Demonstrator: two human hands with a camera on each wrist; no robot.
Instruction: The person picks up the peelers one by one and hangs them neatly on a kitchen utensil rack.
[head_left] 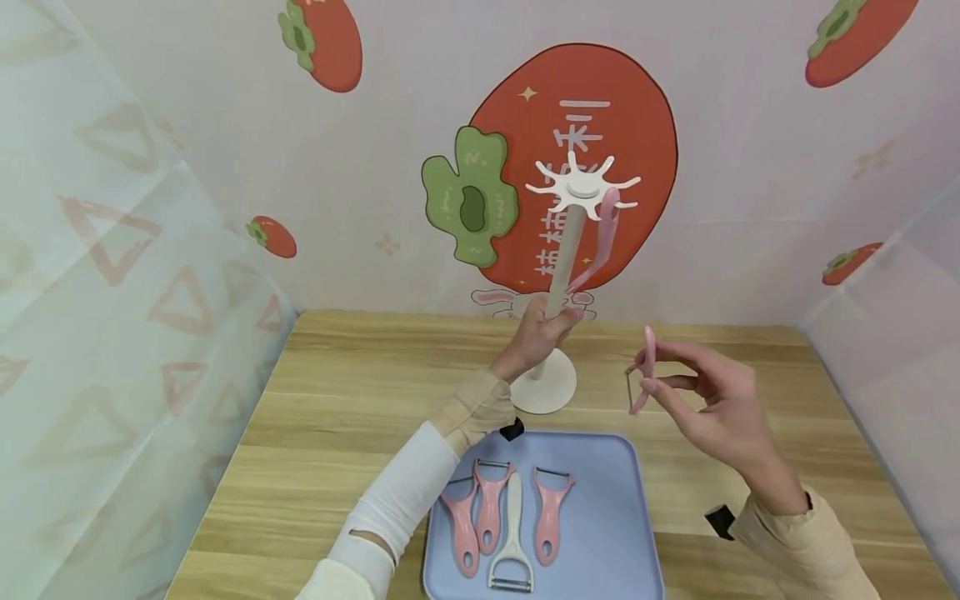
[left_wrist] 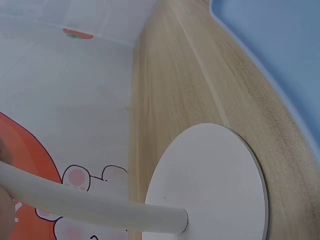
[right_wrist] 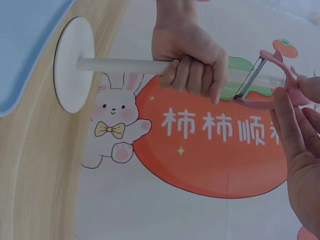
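My left hand grips the pole of a white stand, its fingers wrapped round it in the right wrist view. At the top, a white ring of curved hooks spreads out, and a pink peeler hangs from its right side. The stand's round base rests on the wooden table. To the right of the stand, apart from it, my right hand pinches another pink peeler between thumb and fingers. Its metal blade faces left, towards the stand.
In front of the stand lies a blue tray holding several pink peelers and a white peeler. My left forearm crosses the tray's left corner. A printed wall stands behind the table, with side sheets left and right.
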